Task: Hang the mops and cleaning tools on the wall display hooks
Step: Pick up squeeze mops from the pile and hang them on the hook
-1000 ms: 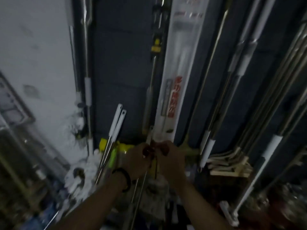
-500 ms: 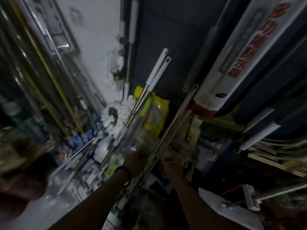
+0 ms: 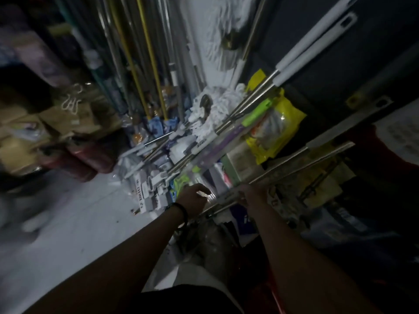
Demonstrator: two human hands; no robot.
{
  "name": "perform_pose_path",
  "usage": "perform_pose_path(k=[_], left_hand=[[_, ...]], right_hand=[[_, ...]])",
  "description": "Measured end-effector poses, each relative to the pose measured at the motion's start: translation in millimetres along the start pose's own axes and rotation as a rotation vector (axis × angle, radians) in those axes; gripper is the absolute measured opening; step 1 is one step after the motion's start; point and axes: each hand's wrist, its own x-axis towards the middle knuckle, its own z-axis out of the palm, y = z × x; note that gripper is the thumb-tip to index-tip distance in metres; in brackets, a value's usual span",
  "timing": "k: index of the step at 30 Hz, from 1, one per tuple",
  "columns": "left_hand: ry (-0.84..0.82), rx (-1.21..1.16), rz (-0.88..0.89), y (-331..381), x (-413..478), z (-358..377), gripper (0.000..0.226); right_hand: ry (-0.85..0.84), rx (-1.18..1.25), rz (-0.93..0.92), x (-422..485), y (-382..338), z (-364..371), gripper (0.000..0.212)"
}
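Right hand (image 3: 254,197) grips mop poles (image 3: 294,159); left hand (image 3: 192,199) hold unclear. Risk: long poles swing, toppling leaning mops (image 3: 254,96) beyond the left hand.

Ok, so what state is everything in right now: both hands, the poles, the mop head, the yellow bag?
Right hand: gripping the long steel pole with a flat grey handle.
Long steel pole with a flat grey handle: slanted, not hung.
Left hand: at the clear plastic packaging, grip unclear.
Two steel poles with white grips: leaning, not hung.
White string mop head: lying in the pile.
Yellow plastic bag: propped behind the poles.
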Motion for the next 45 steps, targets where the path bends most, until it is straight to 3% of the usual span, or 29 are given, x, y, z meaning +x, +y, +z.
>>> perform_pose_path(k=[7, 10, 14, 16, 19, 23, 26, 28, 31, 37, 43, 45], left_hand=[[0.006, 0.104, 0.011, -1, -5, 24, 0.026], [-0.027, 0.212, 0.032, -5, -10, 24, 0.024], [-0.002, 0.200, -0.006, -21, -13, 24, 0.021], [0.000, 0.210, -0.032, -31, -16, 24, 0.023], [0.011, 0.189, -0.088, -46, -20, 27, 0.022], [0.042, 0.125, -0.139, -64, -23, 33, 0.018], [0.054, 0.111, -0.166, -70, -27, 35, 0.021], [0.044, 0.112, -0.189, -73, -30, 34, 0.024], [0.009, 0.104, -0.205, -77, -36, 31, 0.026], [-0.085, 0.064, -0.222, -93, -51, 11, 0.028], [-0.179, 0.093, -0.216, -136, -71, -9, 0.035], [-0.183, 0.076, -0.247, -152, -77, -12, 0.034]], right_hand=[[-0.087, 0.286, 0.135, 63, 0, 1, 0.023], [-0.130, 0.381, 0.156, 64, -4, 6, 0.043], [-0.095, 0.443, 0.213, 67, -5, 16, 0.034], [-0.082, 0.455, 0.223, 73, -4, 20, 0.043], [-0.126, 0.341, 0.213, 84, -1, 20, 0.054], [-0.229, 0.169, 0.192, 89, 6, 18, 0.032], [-0.239, 0.040, 0.166, 82, 18, 26, 0.002], [-0.185, -0.046, 0.128, 75, 34, 33, 0.022], [-0.238, -0.105, 0.094, 60, 52, 48, 0.045], [-0.225, -0.121, 0.044, 23, 94, 79, 0.033], [-0.116, -0.051, 0.094, -17, 123, 105, 0.045], [-0.118, -0.031, 0.077, -35, 118, 110, 0.039]])
